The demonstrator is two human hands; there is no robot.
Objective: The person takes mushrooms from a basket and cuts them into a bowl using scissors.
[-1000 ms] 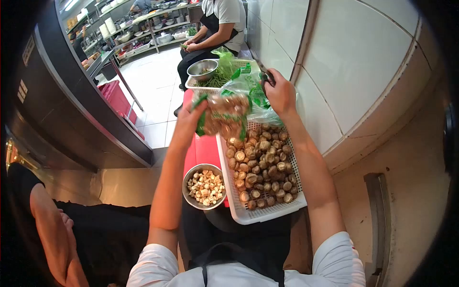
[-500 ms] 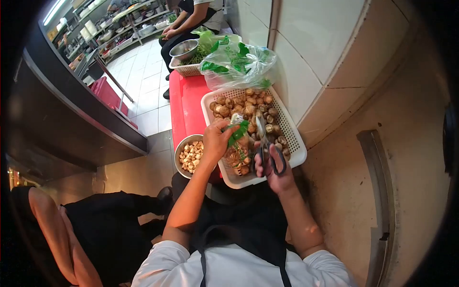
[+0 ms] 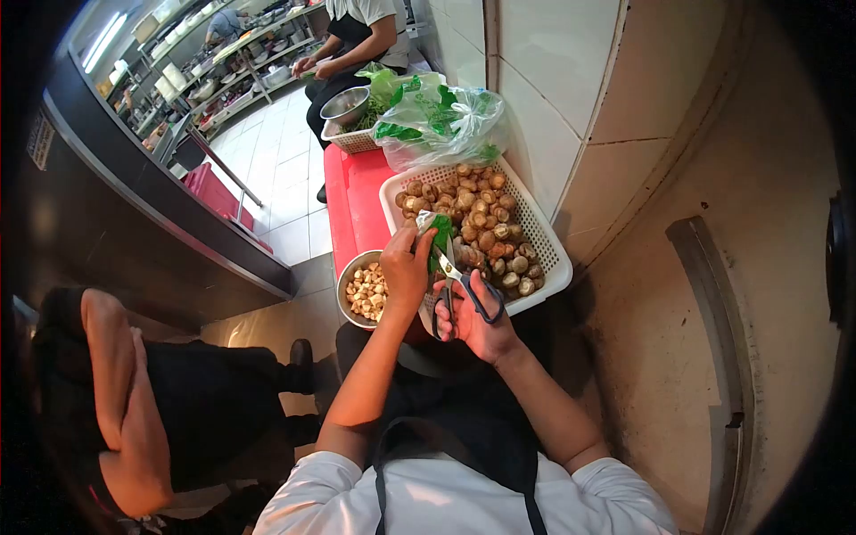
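My left hand point(image 3: 406, 272) pinches a clear plastic bag with green print point(image 3: 441, 230) above the near left side of a white perforated basket point(image 3: 555, 264). My right hand point(image 3: 486, 332) has its fingers in the dark handles of a pair of scissors point(image 3: 453, 271). The blades are spread and reach up to the bag just below my left fingers; whether they cut into it I cannot tell. Whole brown mushrooms point(image 3: 486, 214) fill much of the basket. Left of my left hand is a metal bowl point(image 3: 342, 301) of pale, cut mushroom pieces point(image 3: 366, 290).
The basket and bowl rest on a red surface point(image 3: 349, 209). Behind them lie a knotted plastic bag point(image 3: 450, 125) and a basket of greens with a metal bowl point(image 3: 346, 105). A tiled wall point(image 3: 553, 116) borders the right. One person sits beyond; another with crossed arms point(image 3: 125, 392) is at lower left.
The scissors have swung left and closer to me, from over the mushrooms to the bag. My left hand keeps hold of the bag. The whole view has shifted slightly.
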